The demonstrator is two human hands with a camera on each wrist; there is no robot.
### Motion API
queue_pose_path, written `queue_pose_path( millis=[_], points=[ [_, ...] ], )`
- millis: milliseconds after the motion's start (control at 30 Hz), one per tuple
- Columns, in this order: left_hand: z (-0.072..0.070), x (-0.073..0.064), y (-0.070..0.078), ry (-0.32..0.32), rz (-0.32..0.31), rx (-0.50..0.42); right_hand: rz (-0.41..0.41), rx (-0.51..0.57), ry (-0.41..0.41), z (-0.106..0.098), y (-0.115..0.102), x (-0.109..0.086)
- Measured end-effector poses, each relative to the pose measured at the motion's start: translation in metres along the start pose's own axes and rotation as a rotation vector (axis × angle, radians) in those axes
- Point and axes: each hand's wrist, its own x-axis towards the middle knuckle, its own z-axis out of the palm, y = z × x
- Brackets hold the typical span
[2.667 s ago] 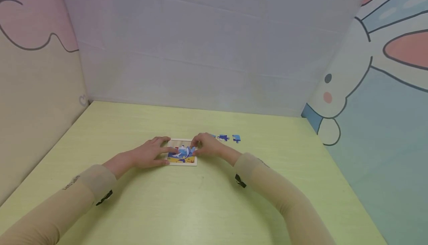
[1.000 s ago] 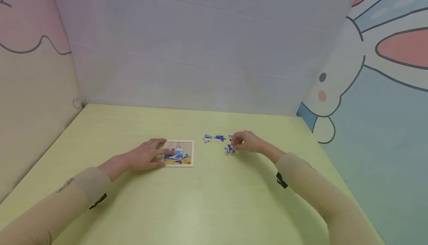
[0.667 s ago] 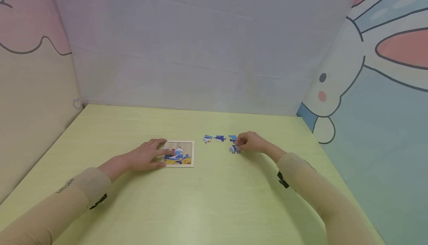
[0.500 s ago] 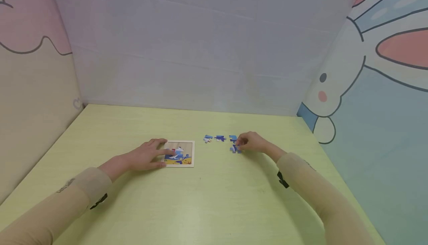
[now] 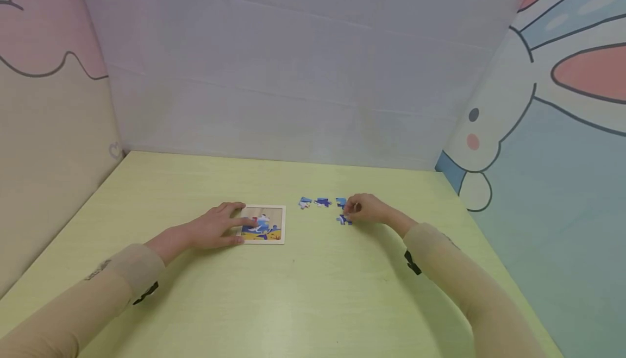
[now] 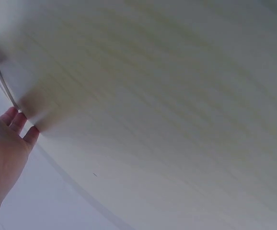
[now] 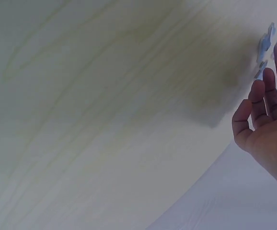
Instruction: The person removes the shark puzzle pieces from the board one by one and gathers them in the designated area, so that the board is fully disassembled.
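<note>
My left hand [image 5: 210,229] lies at the left side of a small wooden puzzle frame [image 5: 282,227], its fingers spread along that edge and one finger resting on the picture inside. Fitted pieces [image 5: 264,230] in blue, white and yellow fill the lower part; bare wood shows above. To the right, my right hand [image 5: 365,208] pinches the edge of a blue and white puzzle piece [image 5: 342,219] at table level; its fingertips partly cover it. The right wrist view has the curled fingers [image 7: 257,88] beside a blue piece [image 7: 266,43].
Behind the pinched piece lies a blue corner piece [image 5: 340,201], partly hidden by the fingers. Two more loose pieces, a dark blue one [image 5: 323,202] and a light blue and white one [image 5: 305,202], lie left of it. A pale wall [image 5: 293,102] closes the table's back.
From the frame's right side, my right hand moved right to the loose pieces. The blue piece seen at the frame is gone from it; one now lies at my fingertips. My left hand stayed.
</note>
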Motion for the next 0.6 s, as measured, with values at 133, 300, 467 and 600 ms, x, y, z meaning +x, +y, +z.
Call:
queue_pose_path(
  millis=[133, 300, 467, 600],
  points=[
    [0.0, 0.0, 0.0, 0.001, -0.003, -0.002, -0.03, 0.0, 0.015, -0.004, -0.01, 0.002],
    [0.0, 0.0, 0.001, 0.015, -0.002, -0.012, -0.07, -0.019, 0.055, -0.009, -0.023, 0.006],
    [0.0, 0.001, 0.001, 0.027, -0.023, -0.034, -0.082, -0.032, 0.073, -0.012, -0.039, 0.013],
    [0.002, 0.002, 0.0, 0.041, -0.032, -0.036, -0.09, -0.036, 0.056, -0.01, -0.053, 0.021]
  ],
)
